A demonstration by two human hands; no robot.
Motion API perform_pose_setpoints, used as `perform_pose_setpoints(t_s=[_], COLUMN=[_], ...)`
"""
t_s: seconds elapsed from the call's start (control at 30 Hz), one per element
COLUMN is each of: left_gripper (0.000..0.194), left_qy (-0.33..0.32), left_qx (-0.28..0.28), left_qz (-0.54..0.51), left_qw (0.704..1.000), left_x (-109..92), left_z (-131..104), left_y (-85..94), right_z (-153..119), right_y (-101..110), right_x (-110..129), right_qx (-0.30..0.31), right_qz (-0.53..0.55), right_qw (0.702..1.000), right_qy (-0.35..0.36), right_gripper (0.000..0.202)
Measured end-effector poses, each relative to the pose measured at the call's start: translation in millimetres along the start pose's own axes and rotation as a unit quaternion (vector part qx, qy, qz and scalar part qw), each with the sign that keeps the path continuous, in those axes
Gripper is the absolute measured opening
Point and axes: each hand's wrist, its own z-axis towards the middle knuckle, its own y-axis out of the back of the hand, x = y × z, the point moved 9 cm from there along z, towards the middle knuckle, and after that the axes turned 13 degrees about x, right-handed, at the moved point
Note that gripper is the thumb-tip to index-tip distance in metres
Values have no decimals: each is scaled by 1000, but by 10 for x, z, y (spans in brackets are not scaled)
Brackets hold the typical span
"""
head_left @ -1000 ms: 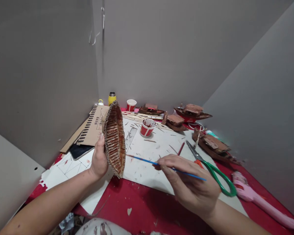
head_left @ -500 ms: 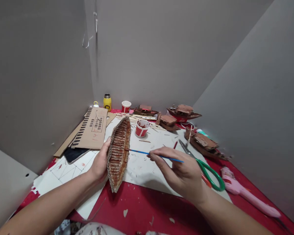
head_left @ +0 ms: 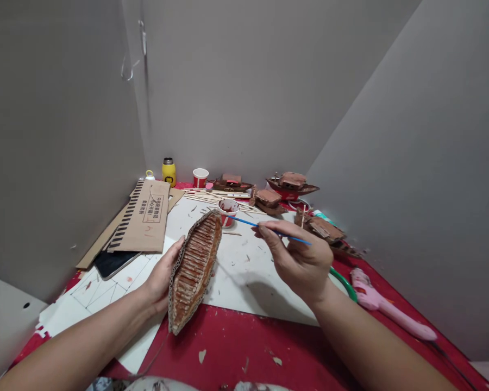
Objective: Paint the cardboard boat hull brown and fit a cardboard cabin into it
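Two grips: the left hand (head_left: 163, 279) is clamped on the hull (head_left: 195, 269), thumb along its 9 o'clock side, fingers mostly hidden behind; the right hand (head_left: 297, 258) pinches the brush (head_left: 246, 222) between thumb and fingers.
Hull: held up between the hands, tilted, ribbed inside facing the camera, points at 1 and 7 o'clock; brown colour on the ribs, corrugated edge showing.
Brush: blue, tip aimed between 9 and 10 o'clock, seen against the paint cup (head_left: 229, 207) near the hull's far point; cannot tell whether it touches either.
Paint cup: 1 o'clock from the hull, red and white, dark smears inside.
Under them: a white sheet (head_left: 252, 271) on the red tabletop (head_left: 236, 347).
9 to 10 o'clock: a phone (head_left: 114, 264), partly under cardboard (head_left: 142, 222).
11 to 12: a yellow bottle (head_left: 168, 174), a second cup (head_left: 200, 178), thin sticks (head_left: 204, 196).
1 to 3: four brown boats (head_left: 269, 199).
3 o'clock: a green handle (head_left: 346, 283) partly behind the right wrist, then a pink tool (head_left: 367, 293) with a cord.
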Motion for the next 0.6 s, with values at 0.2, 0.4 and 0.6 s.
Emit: perform_pose_setpoints(t_s=[0.2, 0.4, 0.6], left_gripper=[45, 47, 49], left_qy=[13, 34, 38], left_qx=[8, -4, 35], left_qz=[1, 4, -13], left_qw=[1000, 999, 999], left_x=[-6, 15, 27], left_z=[1, -3, 25], left_y=[-15, -7, 16], right_z=[47, 49, 66], right_y=[-20, 2, -47], right_x=[26, 71, 212], right_qx=[35, 24, 54], right_qz=[-10, -25, 17], right_qw=[999, 999, 998], right_qy=[-2, 17, 35], right_gripper=[11, 12, 17])
